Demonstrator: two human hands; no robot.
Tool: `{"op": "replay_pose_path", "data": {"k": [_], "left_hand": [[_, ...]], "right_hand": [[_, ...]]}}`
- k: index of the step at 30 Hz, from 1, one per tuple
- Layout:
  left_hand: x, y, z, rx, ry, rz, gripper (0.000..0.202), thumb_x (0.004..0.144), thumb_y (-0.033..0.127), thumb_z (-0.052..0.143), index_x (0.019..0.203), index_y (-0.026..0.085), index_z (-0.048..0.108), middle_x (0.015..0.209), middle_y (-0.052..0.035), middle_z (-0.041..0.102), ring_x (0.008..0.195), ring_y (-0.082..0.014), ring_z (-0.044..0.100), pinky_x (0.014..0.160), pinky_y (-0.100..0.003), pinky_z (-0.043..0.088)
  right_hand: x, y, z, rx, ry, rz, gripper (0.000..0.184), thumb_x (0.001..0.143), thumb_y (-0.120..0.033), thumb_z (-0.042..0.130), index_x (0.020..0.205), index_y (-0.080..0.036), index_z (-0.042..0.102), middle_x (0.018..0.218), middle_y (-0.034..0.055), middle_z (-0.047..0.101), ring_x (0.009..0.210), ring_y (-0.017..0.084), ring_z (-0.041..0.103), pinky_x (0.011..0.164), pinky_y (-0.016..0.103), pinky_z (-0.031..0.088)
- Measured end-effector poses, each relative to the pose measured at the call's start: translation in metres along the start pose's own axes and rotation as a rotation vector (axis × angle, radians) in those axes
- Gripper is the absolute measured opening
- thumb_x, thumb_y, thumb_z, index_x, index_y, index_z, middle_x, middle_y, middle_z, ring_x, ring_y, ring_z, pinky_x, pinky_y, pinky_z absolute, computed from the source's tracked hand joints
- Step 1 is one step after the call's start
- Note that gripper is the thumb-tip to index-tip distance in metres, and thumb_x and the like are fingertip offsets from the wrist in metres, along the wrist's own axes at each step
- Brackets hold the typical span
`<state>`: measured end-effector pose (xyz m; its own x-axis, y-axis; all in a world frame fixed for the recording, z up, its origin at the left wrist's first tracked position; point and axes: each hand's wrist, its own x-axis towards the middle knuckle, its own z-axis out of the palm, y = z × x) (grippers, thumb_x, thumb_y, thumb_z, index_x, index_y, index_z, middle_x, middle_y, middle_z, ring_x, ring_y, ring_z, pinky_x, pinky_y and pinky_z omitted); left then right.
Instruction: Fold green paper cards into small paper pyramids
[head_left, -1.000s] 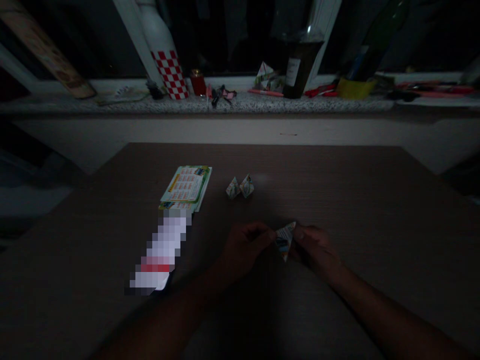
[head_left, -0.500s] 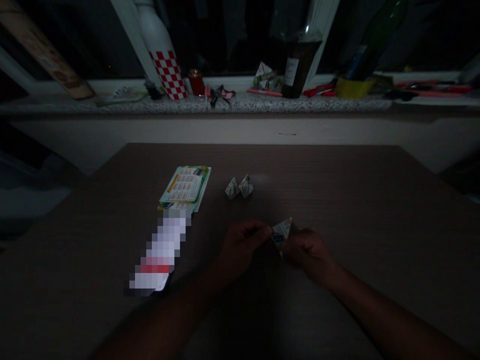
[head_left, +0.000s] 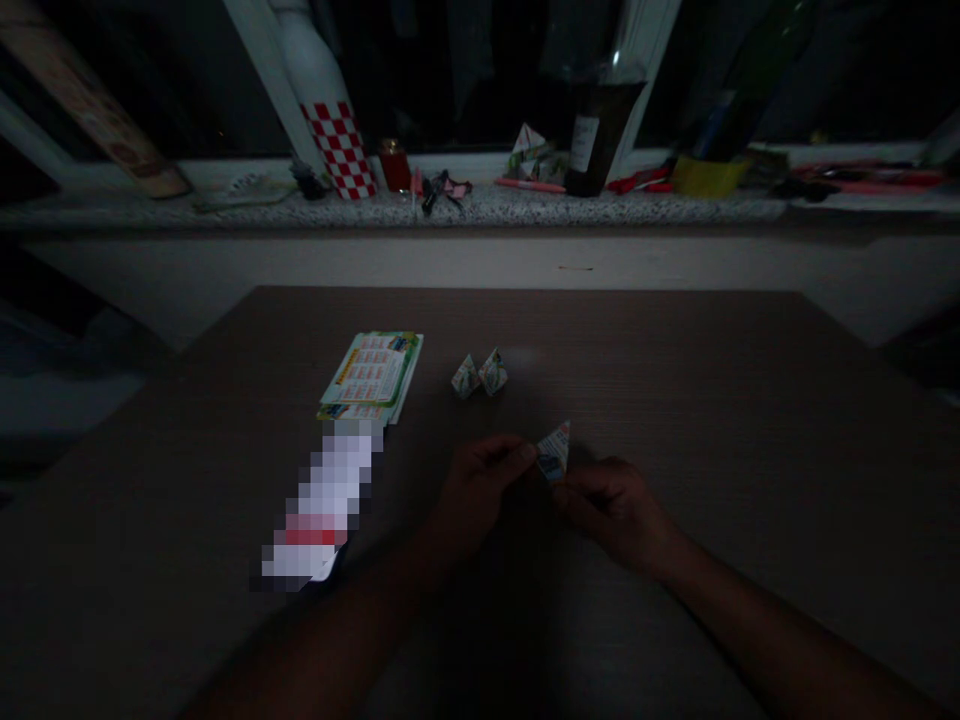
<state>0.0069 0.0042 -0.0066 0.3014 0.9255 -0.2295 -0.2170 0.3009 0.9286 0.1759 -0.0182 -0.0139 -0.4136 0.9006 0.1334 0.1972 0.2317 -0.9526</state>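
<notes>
A small folded paper triangle [head_left: 554, 453], printed with text and a dark picture, is held above the table between my hands. My left hand [head_left: 480, 490] pinches its left corner between thumb and fingers. At its lower corner, my right hand [head_left: 611, 508] has thumb and fingertips closed on the paper. Beyond my hands stand two folded paper pieces [head_left: 480, 374] side by side, pointed at the top and printed in similar colours. The light is dim, so the fingers' undersides are hidden in shadow.
Left on the table [head_left: 675, 360] lies a stack of printed cards [head_left: 371, 370], with a phone [head_left: 322, 510], its screen pixelated, just nearer. The granite windowsill [head_left: 480, 208] behind carries a red-and-white checked bottle [head_left: 341, 140], a dark labelled vessel [head_left: 589, 140] and a yellow container [head_left: 707, 177].
The paper triangle has turned and shifted slightly left and up. My right fingertips have moved a little left along its lower corner. The left hand stays almost in place.
</notes>
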Motion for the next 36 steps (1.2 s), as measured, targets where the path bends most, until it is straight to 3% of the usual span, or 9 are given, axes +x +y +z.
{"op": "replay_pose_path", "data": {"k": [6,11,15,26,29,32,36], "left_hand": [[0.002,-0.001,0.001,-0.075,-0.008,-0.040,0.022,0.072,0.034,0.069,0.067,0.014,0.063,0.059,0.0009,0.059,0.056,-0.0105,0.052,0.058,-0.023,0.039],[0.002,0.002,0.004,-0.202,-0.017,-0.069,0.019,0.068,0.030,0.072,0.065,0.013,0.064,0.058,0.0004,0.059,0.055,-0.0103,0.052,0.057,-0.023,0.040],[0.003,0.001,0.004,-0.258,-0.090,-0.109,0.019,0.067,0.029,0.073,0.064,0.012,0.065,0.060,-0.0009,0.060,0.056,-0.0104,0.053,0.058,-0.024,0.041],[0.003,0.000,0.001,-0.320,-0.163,-0.182,0.020,0.067,0.030,0.073,0.066,0.011,0.064,0.063,-0.0025,0.060,0.057,-0.0120,0.055,0.058,-0.025,0.042],[0.003,-0.002,-0.001,-0.229,-0.129,-0.122,0.019,0.068,0.030,0.072,0.067,0.012,0.065,0.062,-0.0009,0.060,0.057,-0.0110,0.053,0.058,-0.024,0.041],[0.000,-0.001,-0.001,-0.005,-0.069,-0.008,0.019,0.072,0.030,0.069,0.069,0.012,0.065,0.061,0.0004,0.058,0.058,-0.0101,0.051,0.059,-0.023,0.038],[-0.005,0.003,0.001,0.194,-0.078,0.118,0.020,0.076,0.030,0.063,0.067,0.012,0.063,0.058,0.0027,0.052,0.057,-0.0088,0.044,0.056,-0.021,0.033]], "right_hand": [[-0.001,-0.001,-0.001,0.052,-0.011,-0.007,0.041,0.089,-0.040,0.048,0.055,-0.018,0.042,0.050,-0.0054,0.031,0.045,0.007,0.028,0.042,0.022,0.022],[0.001,0.000,-0.003,0.160,0.067,-0.010,0.037,0.089,-0.045,0.049,0.067,-0.017,0.057,0.058,-0.0010,0.049,0.053,0.011,0.044,0.049,0.022,0.035],[0.003,-0.005,-0.003,0.280,0.098,0.020,0.032,0.088,-0.045,0.052,0.075,-0.018,0.064,0.066,0.0024,0.059,0.060,0.013,0.052,0.056,0.024,0.043],[0.002,0.000,-0.004,0.461,0.002,0.046,0.026,0.086,-0.040,0.058,0.084,-0.016,0.067,0.069,0.0026,0.061,0.057,0.011,0.053,0.056,0.023,0.044],[0.002,0.003,-0.006,0.419,0.031,0.048,0.028,0.085,-0.042,0.058,0.079,-0.015,0.067,0.067,0.0029,0.062,0.057,0.012,0.054,0.055,0.023,0.044],[0.002,0.006,-0.005,0.373,0.094,0.068,0.027,0.083,-0.042,0.061,0.075,-0.016,0.065,0.062,0.0013,0.061,0.054,0.011,0.054,0.053,0.022,0.043],[0.003,0.009,-0.003,0.315,0.160,0.069,0.022,0.077,-0.038,0.068,0.071,-0.017,0.063,0.061,0.0000,0.061,0.053,0.011,0.055,0.052,0.021,0.044]]}}
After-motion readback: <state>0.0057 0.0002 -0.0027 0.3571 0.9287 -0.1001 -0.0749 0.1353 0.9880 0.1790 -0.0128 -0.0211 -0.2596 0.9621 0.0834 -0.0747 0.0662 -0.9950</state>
